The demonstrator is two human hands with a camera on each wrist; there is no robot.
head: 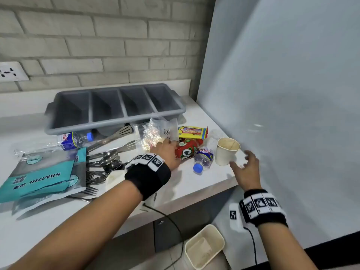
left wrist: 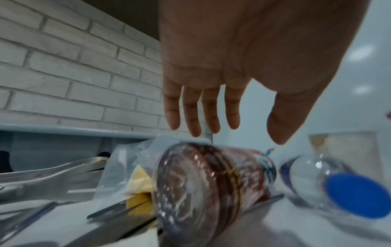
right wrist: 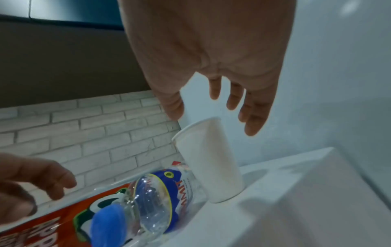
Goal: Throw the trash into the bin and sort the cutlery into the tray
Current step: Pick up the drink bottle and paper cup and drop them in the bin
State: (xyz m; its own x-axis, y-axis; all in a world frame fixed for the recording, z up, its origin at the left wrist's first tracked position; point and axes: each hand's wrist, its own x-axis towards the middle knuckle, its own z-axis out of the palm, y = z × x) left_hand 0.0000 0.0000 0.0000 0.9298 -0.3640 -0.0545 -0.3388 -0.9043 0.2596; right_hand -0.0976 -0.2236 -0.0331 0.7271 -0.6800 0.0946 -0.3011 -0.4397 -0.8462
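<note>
White paper cup [head: 227, 151] stands between right hand's [head: 245, 169] spread fingers; left hand [head: 168, 151], fingers extended, hovers over red snack canister [head: 188, 149]

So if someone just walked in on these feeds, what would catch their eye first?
Probably the two open hands: the left hand reaching over the red snack can lying on the counter, and the right hand closing on the paper cup near the counter's right edge. Behind them, the grey cutlery tray sits with its visible compartments empty, spoons and forks piled in front.
</note>
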